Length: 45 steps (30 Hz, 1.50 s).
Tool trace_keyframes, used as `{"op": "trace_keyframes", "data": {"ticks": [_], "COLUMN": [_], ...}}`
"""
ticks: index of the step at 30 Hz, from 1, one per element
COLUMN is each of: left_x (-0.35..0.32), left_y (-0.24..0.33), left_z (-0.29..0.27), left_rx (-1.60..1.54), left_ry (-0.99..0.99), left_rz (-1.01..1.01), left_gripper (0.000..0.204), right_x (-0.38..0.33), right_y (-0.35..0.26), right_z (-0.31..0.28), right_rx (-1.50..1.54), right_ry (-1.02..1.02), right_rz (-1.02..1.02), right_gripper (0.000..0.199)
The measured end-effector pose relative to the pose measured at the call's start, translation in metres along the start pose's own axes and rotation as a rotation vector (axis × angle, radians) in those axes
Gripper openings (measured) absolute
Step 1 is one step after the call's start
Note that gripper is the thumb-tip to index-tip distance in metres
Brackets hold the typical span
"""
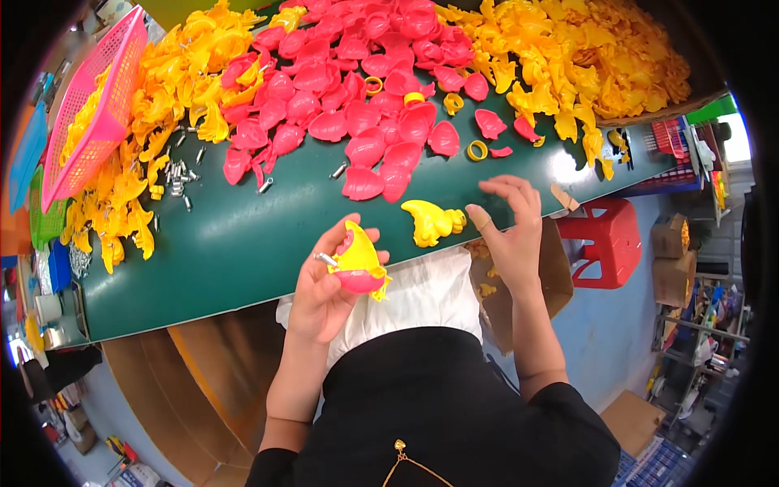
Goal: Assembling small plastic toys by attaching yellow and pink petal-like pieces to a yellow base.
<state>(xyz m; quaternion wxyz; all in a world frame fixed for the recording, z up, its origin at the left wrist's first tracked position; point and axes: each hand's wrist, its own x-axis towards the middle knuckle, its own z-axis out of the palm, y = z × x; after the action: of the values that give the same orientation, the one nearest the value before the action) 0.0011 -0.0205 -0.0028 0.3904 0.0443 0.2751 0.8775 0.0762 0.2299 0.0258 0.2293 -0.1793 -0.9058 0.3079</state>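
My left hand (315,302) is closed around a yellow plastic figure part (359,250) above the near edge of the green table (235,268). A glossy pink shell piece (359,282) sits against the lower side of that part. From its left side juts a small metal pin (325,259). To the right, my right hand (516,239) is open, thumb and fingers apart, with nothing in it. Its thumb is close to the narrow end of another yellow plastic part (432,223) lying on the tabletop; whether they touch, I cannot tell.
Heaps of pink shell pieces (365,148) and yellow parts (580,65) cover the far side. Several metal pins (177,177) lie left, near a pink basket (114,89). A yellow ring (477,151) lies beyond my right hand. A red stool (608,243) stands right.
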Motion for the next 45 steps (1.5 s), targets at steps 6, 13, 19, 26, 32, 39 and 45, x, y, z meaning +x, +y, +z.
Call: {"op": "trace_keyframes", "data": {"ticks": [6,13,19,26,32,39,45], "left_x": [0.002,0.001,0.003,0.001,0.002,0.005,0.019], "left_y": [0.0,-0.006,-0.007,-0.001,-0.016,-0.018,-0.025], "left_z": [0.008,0.016,0.009,0.017,0.029,-0.001,0.02], "left_rx": [0.039,0.237,0.375,0.151,0.083,0.45,0.18], "left_ry": [0.059,0.007,-0.089,0.001,0.175,0.006,0.062], "left_rz": [0.034,0.149,0.215,0.033,0.268,0.354,0.275], "left_gripper": [0.083,0.088,0.085,0.081,0.076,0.07,0.051], "right_x": [-0.001,-0.02,-0.031,-0.033,-0.024,-0.029,-0.043], "right_y": [-0.014,-0.058,-0.056,-0.058,-0.064,-0.048,-0.034], "right_z": [0.022,0.018,0.029,0.028,0.028,0.023,0.044], "right_rx": [-0.005,0.671,0.765,0.779,0.864,0.911,1.391], "right_ry": [-0.356,-0.397,-0.419,-0.456,-0.473,-0.47,-0.383], "right_rz": [-0.4,-0.122,-0.093,-0.053,0.064,0.004,0.272], "right_gripper": [0.055,0.058,0.056,0.059,0.068,0.059,0.058]}}
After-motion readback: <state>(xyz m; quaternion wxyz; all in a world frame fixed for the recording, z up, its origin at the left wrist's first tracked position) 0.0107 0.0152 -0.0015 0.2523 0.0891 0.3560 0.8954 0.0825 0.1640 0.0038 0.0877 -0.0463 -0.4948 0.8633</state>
